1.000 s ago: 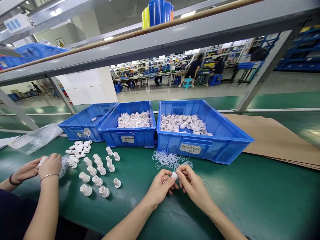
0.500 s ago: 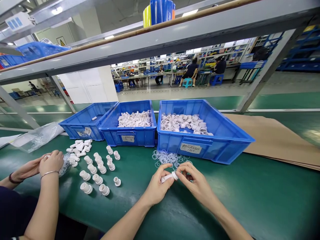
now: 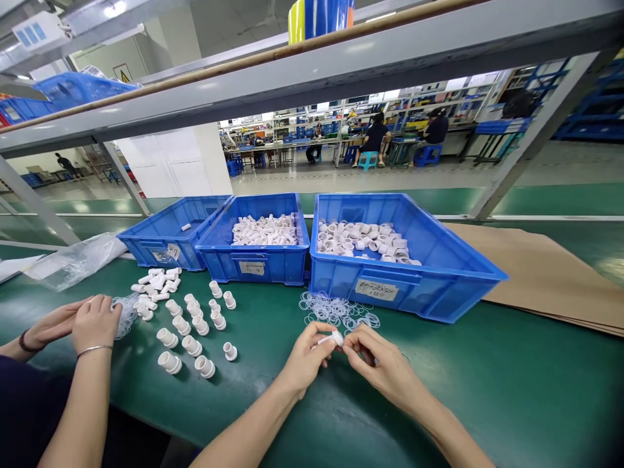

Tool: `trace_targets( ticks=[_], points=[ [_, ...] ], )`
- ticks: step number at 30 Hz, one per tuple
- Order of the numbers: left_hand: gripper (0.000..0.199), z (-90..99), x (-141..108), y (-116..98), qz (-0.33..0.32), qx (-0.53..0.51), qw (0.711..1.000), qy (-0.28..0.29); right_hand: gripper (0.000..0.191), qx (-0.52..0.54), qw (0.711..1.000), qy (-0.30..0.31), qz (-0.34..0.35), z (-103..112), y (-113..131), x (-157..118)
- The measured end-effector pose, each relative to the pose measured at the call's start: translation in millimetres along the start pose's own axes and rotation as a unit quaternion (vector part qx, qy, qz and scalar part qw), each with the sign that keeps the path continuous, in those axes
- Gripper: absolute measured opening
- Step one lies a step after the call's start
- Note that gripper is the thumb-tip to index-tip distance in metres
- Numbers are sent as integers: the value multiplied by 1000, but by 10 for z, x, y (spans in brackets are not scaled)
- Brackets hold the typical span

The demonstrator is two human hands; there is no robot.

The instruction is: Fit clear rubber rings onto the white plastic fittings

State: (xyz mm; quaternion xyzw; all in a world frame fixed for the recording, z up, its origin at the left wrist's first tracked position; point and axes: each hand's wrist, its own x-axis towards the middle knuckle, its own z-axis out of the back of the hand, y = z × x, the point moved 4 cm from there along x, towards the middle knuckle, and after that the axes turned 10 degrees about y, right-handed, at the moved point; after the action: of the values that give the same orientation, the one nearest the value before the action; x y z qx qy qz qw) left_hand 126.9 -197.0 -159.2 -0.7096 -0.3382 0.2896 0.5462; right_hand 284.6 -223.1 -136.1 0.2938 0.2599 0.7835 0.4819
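In the head view, my left hand [image 3: 308, 356] is closed around a white plastic pipe fitting [image 3: 336, 338], its flanged end turned to the right. The thumb and fingertips of my right hand [image 3: 375, 354] are pinched together at that end; whatever lies between them is too small to make out. Just beyond my hands, a loose heap of thin clear rings [image 3: 336, 311] rests on the green table [image 3: 487, 390]. Left of my hands, several white fittings [image 3: 205, 367] stand upright in loose rows.
Three blue bins line the back: a right bin [image 3: 404, 292] and a middle bin [image 3: 253, 263] with white parts, and a left bin [image 3: 160, 250] with one piece. A co-worker's hands [image 3: 92, 325] work at far left, by a pile of white tubes [image 3: 158, 286]. Cardboard sheets [image 3: 546, 279] lie right.
The fitting has turned in my left hand, its flanged end now facing up more. My right fingertips have closed in tighter beside it. The view has shifted slightly.
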Motion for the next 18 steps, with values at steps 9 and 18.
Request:
trace_targets(
  ticks=[9,18],
  points=[
    [50,-51,0,-17,27,-114,991,66,27,100,993,2,-62,10,-121,11],
    [43,-55,20,2,9,-69,996,62,31,123,990,-27,-65,50,-81,24]
  ],
)
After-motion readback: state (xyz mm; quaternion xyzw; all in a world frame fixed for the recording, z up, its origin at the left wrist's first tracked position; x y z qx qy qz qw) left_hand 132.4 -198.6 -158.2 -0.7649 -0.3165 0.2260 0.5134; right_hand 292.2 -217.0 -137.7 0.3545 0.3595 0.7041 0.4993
